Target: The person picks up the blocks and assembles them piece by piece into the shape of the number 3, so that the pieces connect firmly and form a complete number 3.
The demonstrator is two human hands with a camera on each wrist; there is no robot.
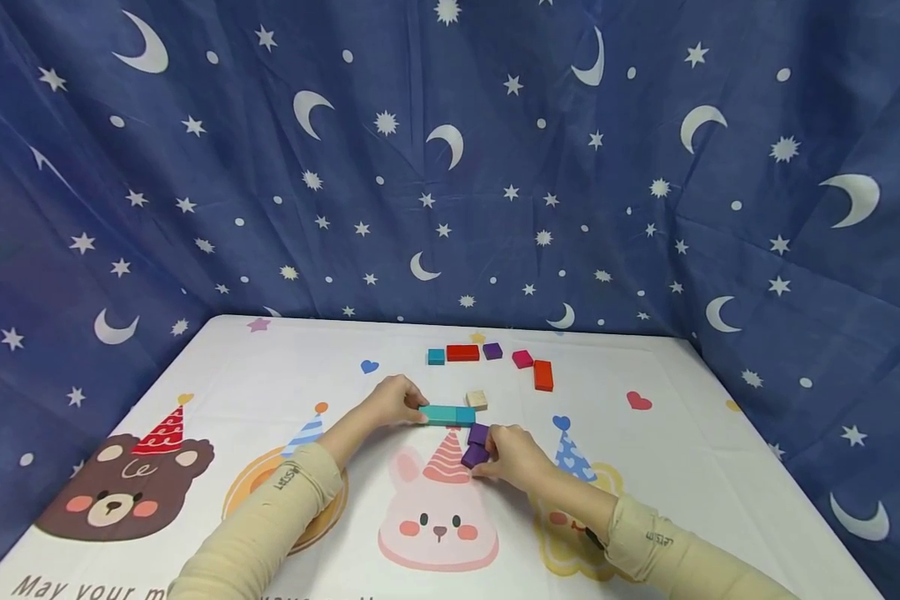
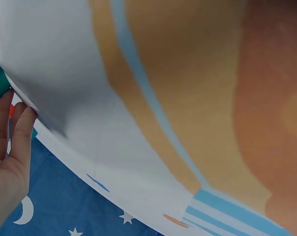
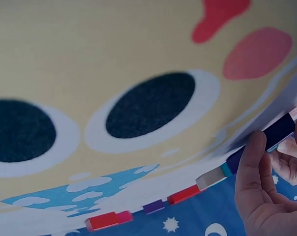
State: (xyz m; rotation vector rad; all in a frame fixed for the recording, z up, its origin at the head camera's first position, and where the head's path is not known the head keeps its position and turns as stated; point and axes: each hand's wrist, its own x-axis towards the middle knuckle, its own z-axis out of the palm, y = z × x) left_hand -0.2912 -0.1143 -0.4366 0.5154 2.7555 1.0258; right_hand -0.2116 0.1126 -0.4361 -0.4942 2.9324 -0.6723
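Note:
My left hand (image 1: 396, 402) holds the left end of a long teal-green block (image 1: 438, 415) between thumb and fingers. A small blue-teal block (image 1: 466, 417) sits against that block's right end. Just below, two purple blocks (image 1: 477, 434) stand close together, the lower one turned at an angle. My right hand (image 1: 519, 457) pinches at their right side, thumb by the lower block and fingers beside the upper. In the right wrist view its fingers cover part of the purple blocks (image 3: 280, 132). A plain wooden block (image 1: 477, 400) lies just above the blue-teal one.
Farther back lies a loose row: a small teal block (image 1: 436, 357), a long red block (image 1: 462, 352), a purple block (image 1: 492, 351), a pink block (image 1: 522, 358) and an orange-red block (image 1: 543, 375). A white printed cloth (image 1: 600, 392) covers the table; a blue starry curtain (image 1: 390, 208) hangs behind.

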